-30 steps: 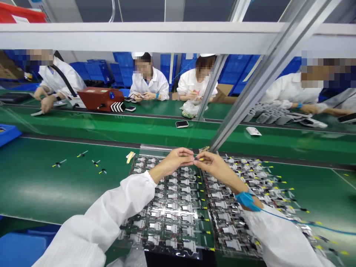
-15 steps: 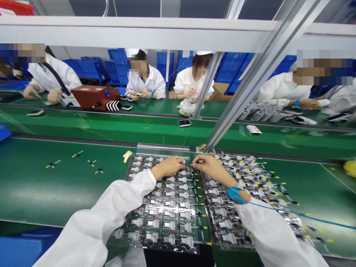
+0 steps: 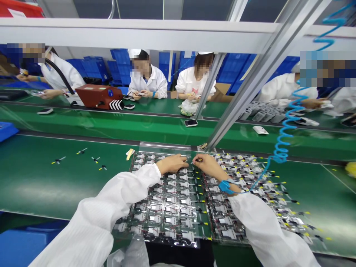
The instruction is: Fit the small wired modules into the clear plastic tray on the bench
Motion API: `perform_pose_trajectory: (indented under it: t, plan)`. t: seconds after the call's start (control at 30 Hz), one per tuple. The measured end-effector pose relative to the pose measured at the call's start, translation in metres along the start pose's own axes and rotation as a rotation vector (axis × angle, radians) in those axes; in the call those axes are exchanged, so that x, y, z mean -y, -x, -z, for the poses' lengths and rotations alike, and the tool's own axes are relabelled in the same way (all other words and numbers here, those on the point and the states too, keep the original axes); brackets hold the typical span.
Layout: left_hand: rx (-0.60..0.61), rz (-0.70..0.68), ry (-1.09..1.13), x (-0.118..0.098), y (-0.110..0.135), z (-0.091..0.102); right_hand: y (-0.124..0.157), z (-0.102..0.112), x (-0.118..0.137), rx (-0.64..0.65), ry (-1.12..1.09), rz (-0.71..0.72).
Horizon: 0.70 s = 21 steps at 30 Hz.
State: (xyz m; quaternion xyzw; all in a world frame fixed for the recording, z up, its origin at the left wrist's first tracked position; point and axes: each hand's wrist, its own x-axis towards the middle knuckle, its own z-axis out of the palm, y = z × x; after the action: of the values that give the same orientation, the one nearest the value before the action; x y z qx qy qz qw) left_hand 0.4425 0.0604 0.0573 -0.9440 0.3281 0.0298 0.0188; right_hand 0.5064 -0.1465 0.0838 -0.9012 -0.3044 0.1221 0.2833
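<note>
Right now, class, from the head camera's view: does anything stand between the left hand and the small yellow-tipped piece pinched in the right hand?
Nothing visible does. Only a narrow gap separates the left hand from the small yellow-tipped piece in the right hand, above the sheet of small electronic modules.

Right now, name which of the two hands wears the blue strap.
The right hand does: its blue wrist strap trails a coiled blue cord, while the left hand shows only a white sleeve.
</note>
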Motion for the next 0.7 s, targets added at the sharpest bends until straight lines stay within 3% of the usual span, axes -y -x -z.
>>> perform_pose_trajectory:
  t: [0.23, 0.47, 0.7]
  plan:
    - [-0.136, 0.128, 0.185, -0.005, 0.009, 0.002, -0.003, -0.004, 0.002, 0.007, 0.039, 0.001]
    - [-0.219, 0.269, 0.351, -0.006, 0.007, -0.014, -0.007, -0.019, 0.009, 0.024, 0.077, 0.013]
    - [-0.248, 0.289, 0.425, -0.003, 0.007, -0.02, -0.006, -0.026, 0.014, 0.042, 0.085, -0.029]
